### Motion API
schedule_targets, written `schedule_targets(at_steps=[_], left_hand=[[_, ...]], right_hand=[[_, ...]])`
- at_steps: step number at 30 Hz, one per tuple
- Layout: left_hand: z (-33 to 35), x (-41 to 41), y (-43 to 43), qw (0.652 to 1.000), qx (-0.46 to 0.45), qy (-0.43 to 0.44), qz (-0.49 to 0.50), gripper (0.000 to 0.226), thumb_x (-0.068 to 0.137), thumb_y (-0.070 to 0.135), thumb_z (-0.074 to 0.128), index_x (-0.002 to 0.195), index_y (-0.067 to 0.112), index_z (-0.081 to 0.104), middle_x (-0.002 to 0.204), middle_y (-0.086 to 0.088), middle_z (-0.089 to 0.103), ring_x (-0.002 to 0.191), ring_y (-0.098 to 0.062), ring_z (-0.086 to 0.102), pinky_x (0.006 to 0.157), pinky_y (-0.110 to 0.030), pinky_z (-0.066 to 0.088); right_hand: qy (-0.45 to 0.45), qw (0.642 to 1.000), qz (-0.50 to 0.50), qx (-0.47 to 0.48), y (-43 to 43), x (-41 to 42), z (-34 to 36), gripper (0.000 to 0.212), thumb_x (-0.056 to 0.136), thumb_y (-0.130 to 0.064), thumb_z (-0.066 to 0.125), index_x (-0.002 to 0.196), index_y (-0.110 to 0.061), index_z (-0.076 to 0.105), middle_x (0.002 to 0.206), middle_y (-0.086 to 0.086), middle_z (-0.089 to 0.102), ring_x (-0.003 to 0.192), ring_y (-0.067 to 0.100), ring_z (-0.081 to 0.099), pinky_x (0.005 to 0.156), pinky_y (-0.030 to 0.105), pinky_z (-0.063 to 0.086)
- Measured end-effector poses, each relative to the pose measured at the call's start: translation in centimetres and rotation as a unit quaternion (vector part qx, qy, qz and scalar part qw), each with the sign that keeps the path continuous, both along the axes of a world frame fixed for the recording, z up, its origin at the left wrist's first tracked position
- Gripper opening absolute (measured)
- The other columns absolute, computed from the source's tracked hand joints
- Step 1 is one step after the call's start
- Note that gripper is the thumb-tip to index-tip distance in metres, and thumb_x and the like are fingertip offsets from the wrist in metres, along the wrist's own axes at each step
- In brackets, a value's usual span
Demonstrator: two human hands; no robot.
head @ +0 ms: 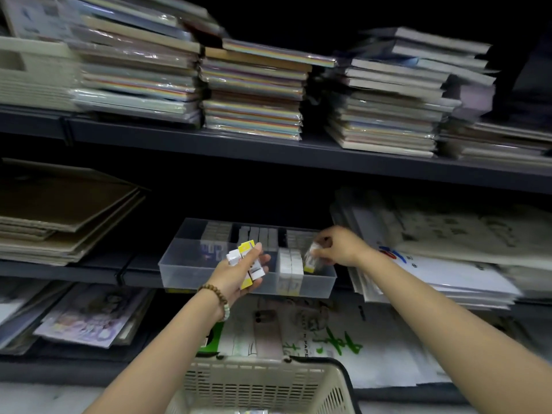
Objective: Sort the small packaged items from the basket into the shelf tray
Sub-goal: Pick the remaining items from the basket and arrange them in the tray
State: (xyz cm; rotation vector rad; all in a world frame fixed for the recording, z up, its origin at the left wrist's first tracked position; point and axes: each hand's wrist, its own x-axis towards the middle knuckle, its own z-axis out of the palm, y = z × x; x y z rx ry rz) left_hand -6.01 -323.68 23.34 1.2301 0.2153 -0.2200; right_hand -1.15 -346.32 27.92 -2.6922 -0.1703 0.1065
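A clear plastic shelf tray (179, 271) stands on the middle shelf, with rows of small white boxes (289, 265) inside. My left hand (239, 274) grips a bunch of small white-and-yellow packaged items (246, 255) in front of the tray. My right hand (337, 246) pinches one small packaged item (310, 259) over the tray's right end, beside the white boxes. The beige basket (263, 386) sits at the bottom of the view, below my arms.
Stacks of wrapped paper pads (254, 91) fill the upper shelf. Brown card sheets (65, 216) lie left of the tray and white paper packs (442, 264) lie right of it. More paper packs (328, 339) lie on the lower shelf behind the basket.
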Motion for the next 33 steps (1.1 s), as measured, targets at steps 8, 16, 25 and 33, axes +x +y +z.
schedule_targets(at_steps=[8, 16, 25, 33], left_hand=[[0.2, 0.7, -0.3, 1.0, -0.005, -0.002, -0.017, 0.028, 0.083, 0.034, 0.066, 0.1, 0.012, 0.066, 0.091, 0.002, 0.075, 0.088, -0.014, 0.07, 0.049, -0.02, 0.051], [0.1, 0.4, -0.4, 0.994, -0.071, 0.015, -0.081, 0.023, 0.09, 0.025, 0.058, 0.104, 0.007, 0.06, 0.095, -0.006, 0.074, 0.084, -0.018, 0.072, 0.052, -0.024, 0.055], [-0.4, -0.3, -0.1, 0.99, -0.098, 0.012, -0.098, 0.033, 0.077, 0.022, 0.066, 0.105, 0.005, 0.061, 0.089, -0.011, 0.074, 0.085, -0.024, 0.071, 0.058, -0.025, 0.056], [0.1, -1.2, -1.0, 0.994, 0.032, -0.017, -0.106, 0.053, 0.057, 0.042, 0.077, 0.099, 0.011, 0.067, 0.085, 0.001, 0.075, 0.077, -0.011, 0.071, 0.058, -0.02, 0.054]], right_hand=[[0.08, 0.975, -0.094, 0.186, 1.1, 0.9, -3.1, 0.044, 0.083, -0.014, 0.071, 0.118, 0.005, 0.054, 0.116, 0.019, 0.061, 0.097, 0.027, 0.065, 0.081, 0.03, 0.055], [0.116, 0.931, -0.183, 0.293, 1.7, 1.1, -3.0, 0.036, 0.083, 0.001, 0.066, 0.115, 0.013, 0.056, 0.127, 0.024, 0.054, 0.109, 0.034, 0.061, 0.086, 0.035, 0.054], [0.001, 0.941, -0.094, 0.325, 3.3, -3.6, 0.1, 0.016, 0.091, -0.022, 0.061, 0.102, -0.011, 0.063, 0.096, 0.01, 0.065, 0.079, 0.015, 0.064, 0.062, 0.021, 0.056], [0.128, 0.888, -0.021, 0.441, 5.1, -7.1, 0.3, 0.032, 0.092, -0.033, 0.055, 0.113, -0.012, 0.066, 0.103, 0.0, 0.066, 0.079, 0.009, 0.061, 0.067, 0.019, 0.053]])
